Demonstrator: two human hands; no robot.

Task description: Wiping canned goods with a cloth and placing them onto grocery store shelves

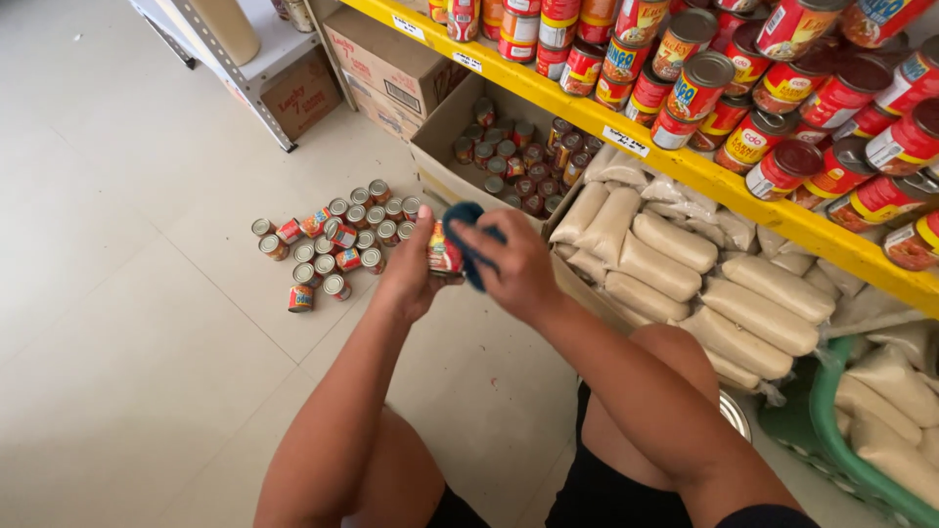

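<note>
Left hand (411, 277) grips can (443, 252); right hand (515, 269) presses blue cloth (469, 244) on it

The two hands meet at the centre of the view, the left hand (411, 279) holding a can (445, 252) and the right hand (516, 269) pressing a cloth (468, 240) against it. At nine o'clock from the hands, a cluster of cans (337, 242) sits on the floor (127, 293). At twelve o'clock, an open box (460, 122) under the shelf (685, 166) holds more cans. At three o'clock, sacks (704, 293) lie stacked under the shelf, and stacked cans (763, 88) stand on the shelf above. A basket (831, 440) with more sacks sits at four o'clock. Cartons (386, 64) lie at eleven o'clock, behind the box.
</note>
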